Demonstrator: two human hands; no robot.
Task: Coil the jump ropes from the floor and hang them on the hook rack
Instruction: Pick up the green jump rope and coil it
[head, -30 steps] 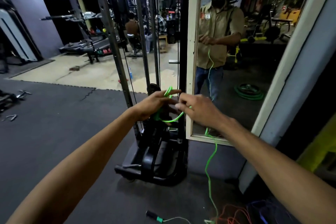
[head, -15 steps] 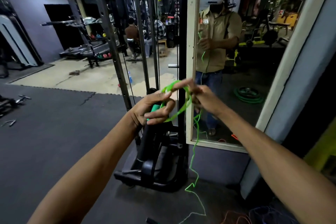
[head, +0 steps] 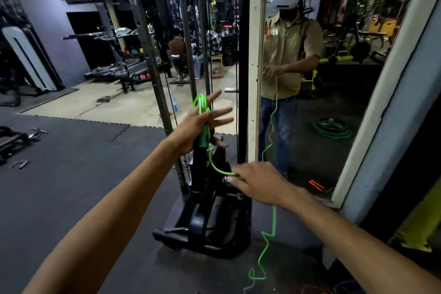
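One green jump rope (head: 204, 135), two bare hands, left hand (head: 195, 127) raised before a cable machine (head: 202, 222), fingers splayed, thumb pinning handle and loops against palm, right hand (head: 260, 184) lower, fingertips pinching the cord, remainder trailing to the floor mat (head: 71, 186).

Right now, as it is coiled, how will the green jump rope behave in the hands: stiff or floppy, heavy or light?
Probably floppy: the green jump rope hangs from the right hand in loose kinks toward the floor. Likely light: a fingertip pinch carries it. Somewhat springy too: the loop above the left hand stands up.
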